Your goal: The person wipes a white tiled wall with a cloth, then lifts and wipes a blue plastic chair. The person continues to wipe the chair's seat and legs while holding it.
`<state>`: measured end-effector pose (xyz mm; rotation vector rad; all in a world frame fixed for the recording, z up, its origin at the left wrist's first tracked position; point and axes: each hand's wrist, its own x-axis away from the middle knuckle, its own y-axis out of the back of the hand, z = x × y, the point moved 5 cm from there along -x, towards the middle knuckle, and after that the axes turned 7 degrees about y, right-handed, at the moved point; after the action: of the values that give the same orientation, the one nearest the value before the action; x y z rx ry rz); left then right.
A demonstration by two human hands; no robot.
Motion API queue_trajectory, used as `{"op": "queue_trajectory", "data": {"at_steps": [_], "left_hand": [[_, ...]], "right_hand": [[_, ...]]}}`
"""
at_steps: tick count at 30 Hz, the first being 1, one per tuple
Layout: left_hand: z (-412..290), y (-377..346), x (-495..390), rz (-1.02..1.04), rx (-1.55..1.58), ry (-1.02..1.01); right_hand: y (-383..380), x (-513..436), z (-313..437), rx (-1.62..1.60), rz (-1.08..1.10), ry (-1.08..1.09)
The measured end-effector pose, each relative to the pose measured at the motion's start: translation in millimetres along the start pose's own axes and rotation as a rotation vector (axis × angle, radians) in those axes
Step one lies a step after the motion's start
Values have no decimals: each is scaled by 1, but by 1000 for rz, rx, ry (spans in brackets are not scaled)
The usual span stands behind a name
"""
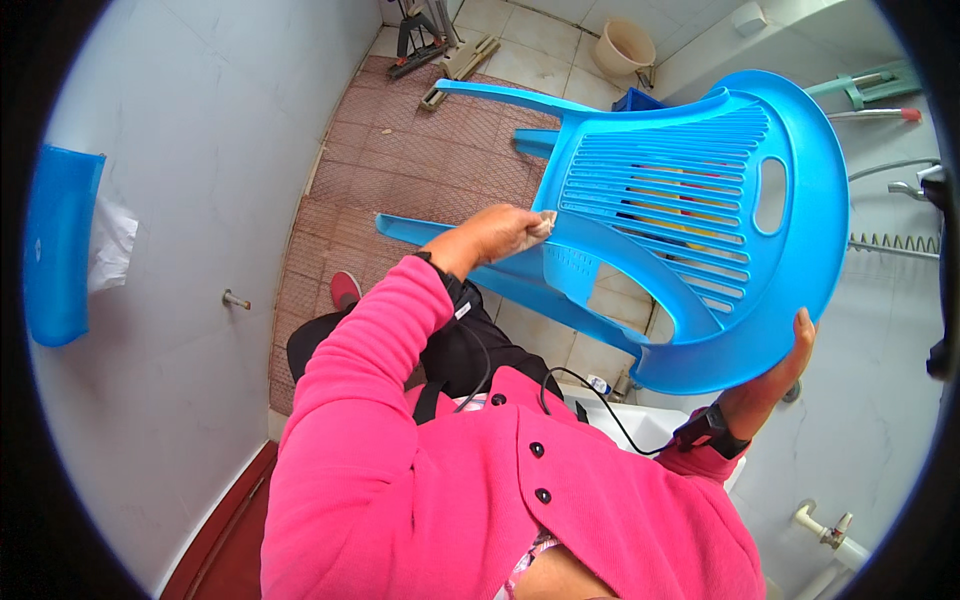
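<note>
A blue plastic armchair [806,187] with a slatted back is tilted in front of me, its backrest to the right and its legs to the left. My left hand [495,234], at the end of the pink sleeve on the picture's left, is closed on a crumpled pale cloth [546,223] that touches the chair near its seat and armrest. My right hand [787,360] grips the outer rim of the backrest from behind at the lower right; its thumb shows and most of its fingers are hidden.
Squeegee-type floor mops [461,71] and a beige bucket [625,49] stand at the back. A reddish mesh mat [420,150] covers part of the tiled floor. A blue tissue holder [64,247] and a small pipe stub [236,300] project from the left wall; taps and a hose line the right.
</note>
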<state>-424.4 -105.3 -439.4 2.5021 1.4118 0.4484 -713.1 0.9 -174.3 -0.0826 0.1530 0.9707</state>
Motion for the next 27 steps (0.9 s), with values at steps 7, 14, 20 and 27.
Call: {"op": "queue_trajectory", "data": {"at_steps": [7, 14, 20, 27], "left_hand": [[-22, -3, 34, -107, -81, -92], [40, 58, 91, -568, -234, 250], [59, 47, 117, -602, -170, 358], [16, 7, 105, -560, -233, 57]], "right_hand": [[-2, -3, 7, 4, 57, 29], [-43, -26, 14, -29, 143, 103], [-51, -17, 25, 203, 221, 363], [-104, -18, 31, -140, 349, 232]]}}
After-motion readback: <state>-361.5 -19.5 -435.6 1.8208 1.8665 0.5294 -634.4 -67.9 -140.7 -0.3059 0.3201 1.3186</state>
